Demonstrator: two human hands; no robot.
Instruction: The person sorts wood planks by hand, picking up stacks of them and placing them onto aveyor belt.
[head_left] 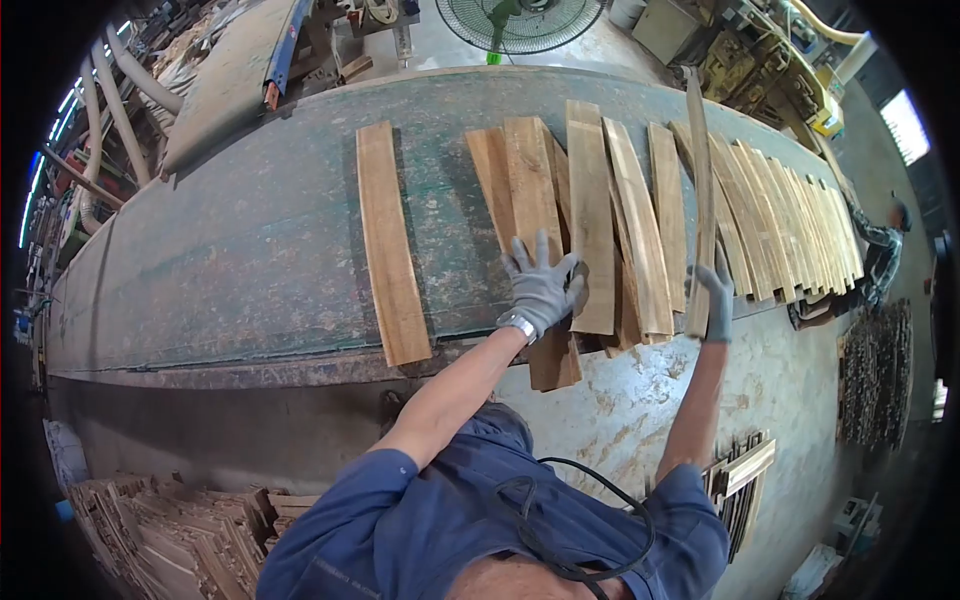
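A: What lies furthest left on the green table (250,250)?

B: A single plank (390,245), lying apart from the rest and reaching the near edge.

A: And the left hand (540,290)?

B: Gloved, with its fingers spread flat on the overlapping boards (590,220) by the near edge. It grips nothing.

A: The right hand (715,295)?

B: Gloved too, and closed around a thin strip (697,180). The strip is turned up on its edge and crosses the table from the near edge to the far edge.

A: Further right?

B: A fanned row of slats (790,225) runs toward the right end, where another person (882,250) stands.
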